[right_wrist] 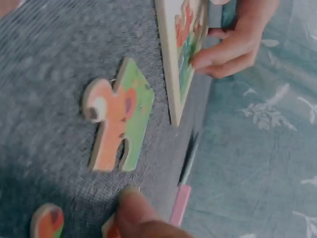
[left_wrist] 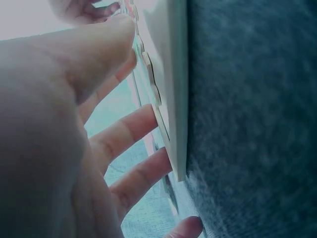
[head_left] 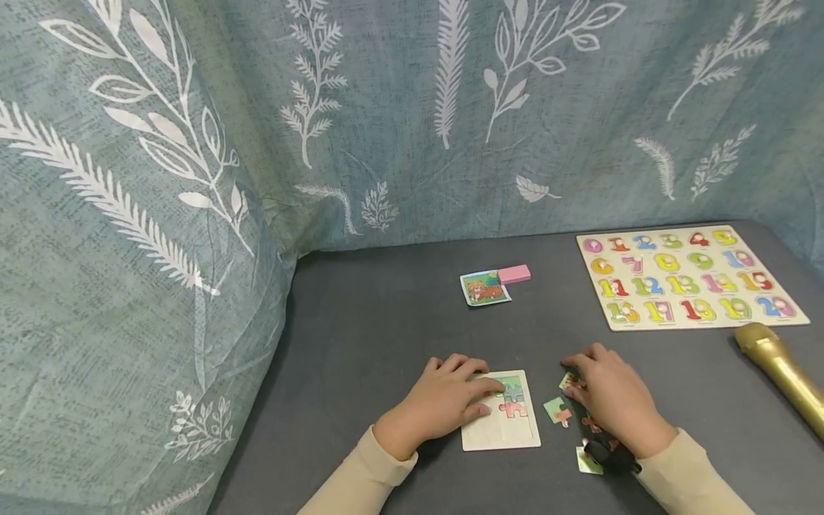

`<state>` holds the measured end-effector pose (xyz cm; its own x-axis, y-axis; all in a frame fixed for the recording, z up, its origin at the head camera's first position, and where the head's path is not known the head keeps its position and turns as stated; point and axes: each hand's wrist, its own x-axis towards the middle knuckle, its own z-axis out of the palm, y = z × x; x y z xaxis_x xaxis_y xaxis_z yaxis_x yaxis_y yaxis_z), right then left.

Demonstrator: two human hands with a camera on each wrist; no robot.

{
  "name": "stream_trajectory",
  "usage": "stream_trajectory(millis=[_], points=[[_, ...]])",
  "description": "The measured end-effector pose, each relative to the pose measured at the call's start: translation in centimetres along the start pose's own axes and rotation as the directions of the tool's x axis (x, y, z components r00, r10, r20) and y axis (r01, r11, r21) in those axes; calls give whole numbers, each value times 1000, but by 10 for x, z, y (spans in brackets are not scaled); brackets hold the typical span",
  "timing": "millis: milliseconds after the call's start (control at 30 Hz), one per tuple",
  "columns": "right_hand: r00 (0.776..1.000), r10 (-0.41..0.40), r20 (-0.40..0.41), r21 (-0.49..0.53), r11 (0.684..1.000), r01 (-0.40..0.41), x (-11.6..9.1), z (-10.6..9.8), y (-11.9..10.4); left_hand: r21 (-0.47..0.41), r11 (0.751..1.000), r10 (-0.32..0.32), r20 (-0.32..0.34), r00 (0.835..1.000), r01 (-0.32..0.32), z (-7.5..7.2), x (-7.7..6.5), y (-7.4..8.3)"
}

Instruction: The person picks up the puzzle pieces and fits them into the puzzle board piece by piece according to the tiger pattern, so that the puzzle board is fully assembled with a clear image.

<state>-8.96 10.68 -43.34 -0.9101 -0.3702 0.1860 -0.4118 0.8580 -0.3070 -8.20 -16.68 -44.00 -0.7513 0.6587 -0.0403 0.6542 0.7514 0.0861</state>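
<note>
A wooden puzzle board [head_left: 483, 433] lies on the dark table, with fitted pieces [head_left: 513, 400] along its top and right side. My left hand [head_left: 444, 400] rests over its left part, fingers spread and fingertips on the board's upper area. To the right, my right hand [head_left: 614, 393] pinches a green and orange puzzle piece [head_left: 568, 380] between thumb and fingers, low over the table. A loose piece with part of an animal's face [right_wrist: 116, 119] lies between that hand and the board. Other loose pieces [head_left: 589, 460] lie under and below the right hand, partly hidden by it.
Behind the board lie a small tiger picture card [head_left: 484, 290] and a pink block [head_left: 515, 274]. A number puzzle board [head_left: 689, 279] occupies the back right, with a gold microphone [head_left: 782, 372] in front of it. A leaf-patterned curtain [head_left: 412, 179] hangs behind the table.
</note>
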Motion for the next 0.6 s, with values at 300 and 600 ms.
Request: stream_trajectory(millis=[300, 600], points=[[972, 81, 221, 383, 909, -163, 13, -5, 4, -81, 993, -80, 43, 996, 83, -7, -2, -2], [963, 93, 251, 733, 632, -252, 42, -6, -21, -142, 955, -245, 115, 963, 260, -25, -8, -14]])
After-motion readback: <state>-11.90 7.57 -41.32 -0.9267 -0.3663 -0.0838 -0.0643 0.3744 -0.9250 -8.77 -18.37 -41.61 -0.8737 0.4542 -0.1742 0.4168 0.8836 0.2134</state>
